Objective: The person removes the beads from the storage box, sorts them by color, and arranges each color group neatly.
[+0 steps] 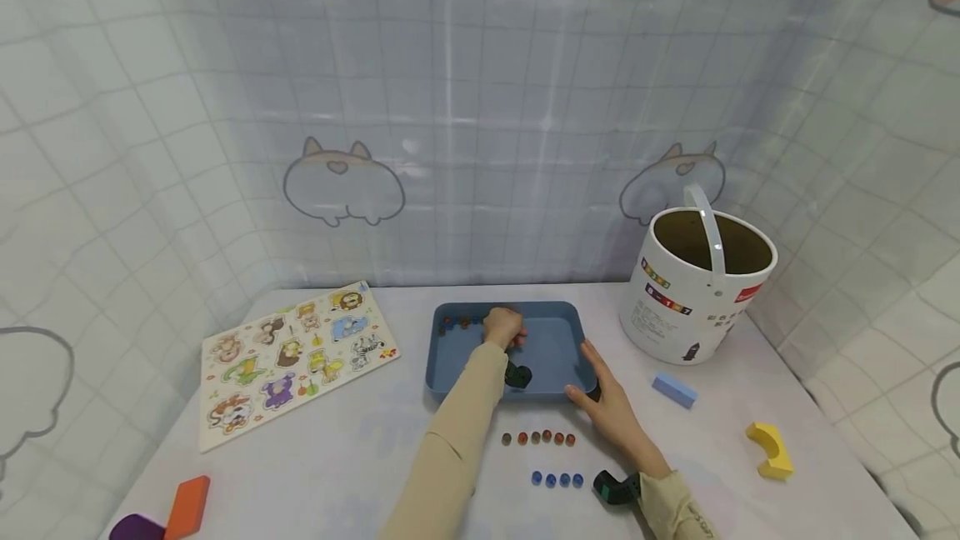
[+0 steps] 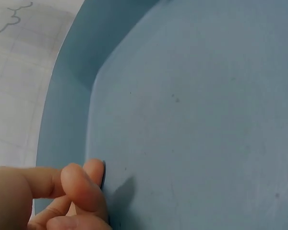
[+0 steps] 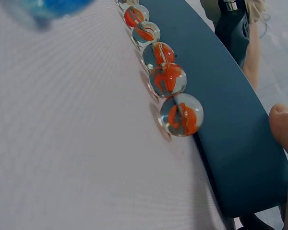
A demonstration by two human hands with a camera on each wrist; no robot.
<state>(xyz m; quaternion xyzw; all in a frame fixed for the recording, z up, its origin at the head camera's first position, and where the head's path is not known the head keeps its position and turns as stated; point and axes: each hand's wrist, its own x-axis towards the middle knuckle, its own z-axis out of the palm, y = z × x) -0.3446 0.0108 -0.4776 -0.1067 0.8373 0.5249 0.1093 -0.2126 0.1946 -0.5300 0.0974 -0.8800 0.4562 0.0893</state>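
Note:
My left hand (image 1: 504, 326) reaches into a blue tray (image 1: 551, 394), with its fingers curled by the far wall. In the left wrist view its thumb and fingertips (image 2: 84, 189) come together beside the tray's sloping wall; I cannot tell whether anything is between them. Small orange and blue marbles (image 1: 465, 322) line the tray's far left part, just left of this hand. My right hand (image 1: 609, 407) rests at the tray's near right corner, fingers extended along the right side, thumb on the near side. Orange-swirled marbles (image 3: 168, 79) stand in a row before the tray.
Nearer me lies a row of blue marbles (image 1: 557, 480). A white bucket (image 1: 675, 307) with a handle stands at the back right, near a blue block (image 1: 674, 390) and a yellow arch block (image 1: 771, 450). An animal puzzle board (image 1: 296, 373) and an orange block (image 1: 187, 507) lie left.

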